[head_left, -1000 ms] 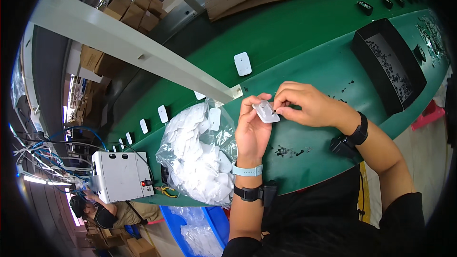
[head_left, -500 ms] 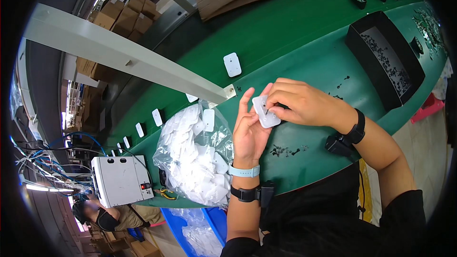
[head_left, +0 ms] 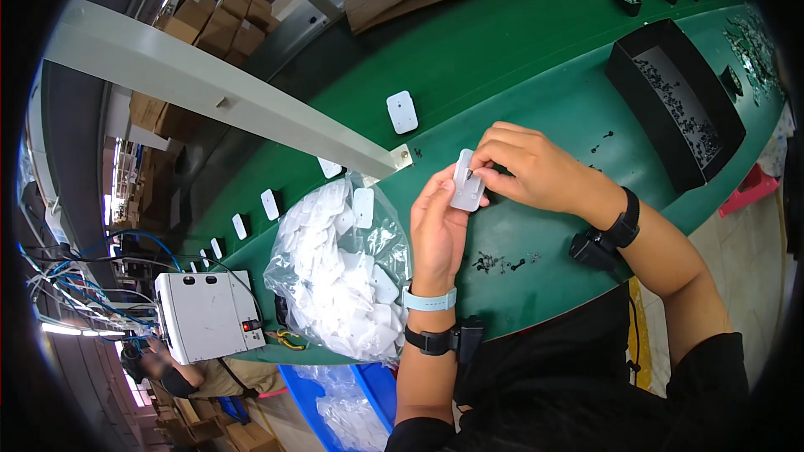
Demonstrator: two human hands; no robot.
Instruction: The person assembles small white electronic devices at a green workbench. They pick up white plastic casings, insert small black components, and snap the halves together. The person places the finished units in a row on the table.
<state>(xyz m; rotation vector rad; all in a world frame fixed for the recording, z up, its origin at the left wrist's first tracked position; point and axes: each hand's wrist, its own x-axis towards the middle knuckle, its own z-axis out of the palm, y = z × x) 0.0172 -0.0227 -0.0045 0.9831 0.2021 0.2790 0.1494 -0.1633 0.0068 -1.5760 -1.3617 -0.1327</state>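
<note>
Upright in my left hand (head_left: pixel 439 234) is a white plastic cover (head_left: pixel 466 192), a rounded rectangle, held between thumb and fingers and tilted nearly edge-on. My right hand (head_left: pixel 540 169) is closed in a pinch, its thumb and index fingertips against the cover's upper face. A dark spot shows at those fingertips, too small to name. Below the hands, several small black parts (head_left: pixel 494 263) lie loose on the green tabletop (head_left: pixel 544 293). Left of my left wrist, a clear plastic bag (head_left: pixel 335 276) spills over with more white covers.
A black box (head_left: pixel 630 96) with small black parts inside stands at the right. Along the green belt (head_left: pixel 469 59) lie a white cover (head_left: pixel 402 112) and others in a row. A metal post (head_left: pixel 226 100) crosses the left. Beyond are a white machine (head_left: pixel 205 318) and a person (head_left: pixel 180 372).
The white cover has been tilted from showing its broad face to nearly edge-on. My left fingers have curled behind it, and my right hand has risen slightly, still pinching at its face.
</note>
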